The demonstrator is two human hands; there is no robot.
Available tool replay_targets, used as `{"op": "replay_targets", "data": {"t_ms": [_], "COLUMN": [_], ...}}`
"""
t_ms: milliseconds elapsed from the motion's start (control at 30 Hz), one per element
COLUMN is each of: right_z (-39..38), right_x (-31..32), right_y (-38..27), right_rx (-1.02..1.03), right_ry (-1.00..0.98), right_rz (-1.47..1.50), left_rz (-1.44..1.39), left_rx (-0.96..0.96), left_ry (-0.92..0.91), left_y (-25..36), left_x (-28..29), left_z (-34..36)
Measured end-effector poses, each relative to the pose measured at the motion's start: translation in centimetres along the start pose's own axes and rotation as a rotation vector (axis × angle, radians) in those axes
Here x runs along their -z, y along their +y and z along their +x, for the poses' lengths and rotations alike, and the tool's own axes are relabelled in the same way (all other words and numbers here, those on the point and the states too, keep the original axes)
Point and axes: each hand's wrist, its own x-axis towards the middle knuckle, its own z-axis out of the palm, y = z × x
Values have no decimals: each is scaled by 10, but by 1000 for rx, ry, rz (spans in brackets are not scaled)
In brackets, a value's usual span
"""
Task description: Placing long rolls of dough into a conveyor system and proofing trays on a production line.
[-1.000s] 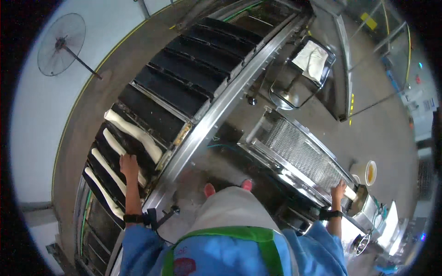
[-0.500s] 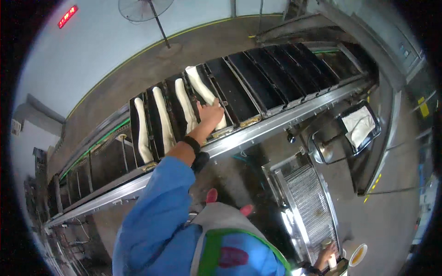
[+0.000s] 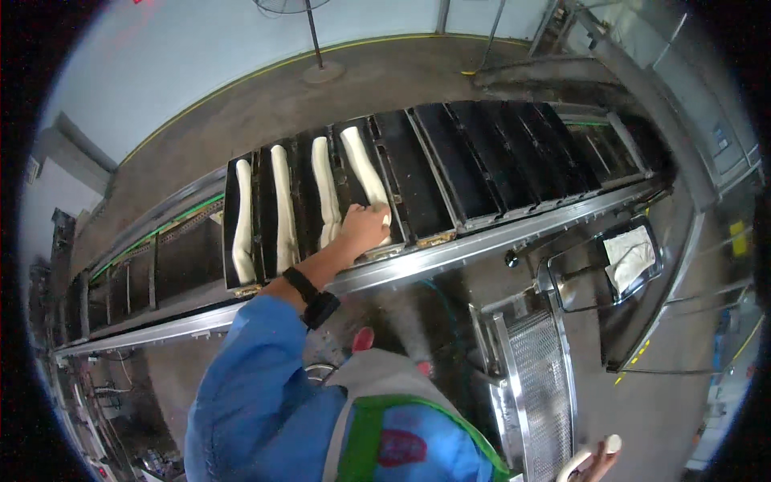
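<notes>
A person in a blue sleeve (image 3: 249, 361) and a gray apron (image 3: 401, 371) is reaching over a conveyor's metal rail (image 3: 426, 267), the left hand (image 3: 365, 227) resting on the near end of a long, pale dough strip (image 3: 361, 165). That strip — the rightmost of four — is lying lengthwise in a black pan, a bit of it showing just past the curled fingers; whether they are pinching the dough or only pressing on it, one cannot tell. A dark wristband (image 3: 307, 296) is circling the same wrist. Three more strips (image 3: 243, 209) are lying to the left, and a row of dark pans (image 3: 458, 165) is stretching to the right. At the lower right, partly cut off, the right hand (image 3: 601, 466) is gripping another pale piece (image 3: 613, 443), its rounded end sticking out beyond the fingers. The hand is hovering near a metal mesh belt (image 3: 540, 377). Farther up, a white cloth (image 3: 629, 257) is lying in a black tray (image 3: 656, 255), while a fan stand (image 3: 316, 40) is rising beyond the conveyor.
</notes>
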Motion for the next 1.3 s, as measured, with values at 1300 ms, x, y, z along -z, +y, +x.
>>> {"op": "replay_targets", "data": {"t_ms": [1300], "right_z": [85], "right_x": [-287], "right_y": [21], "right_rx": [417], "right_ry": [-593], "right_rz": [-655], "left_rz": [280], "left_rx": [-134], "left_ry": [276], "left_y": [-50], "left_x": [-84], "left_z": [116]}}
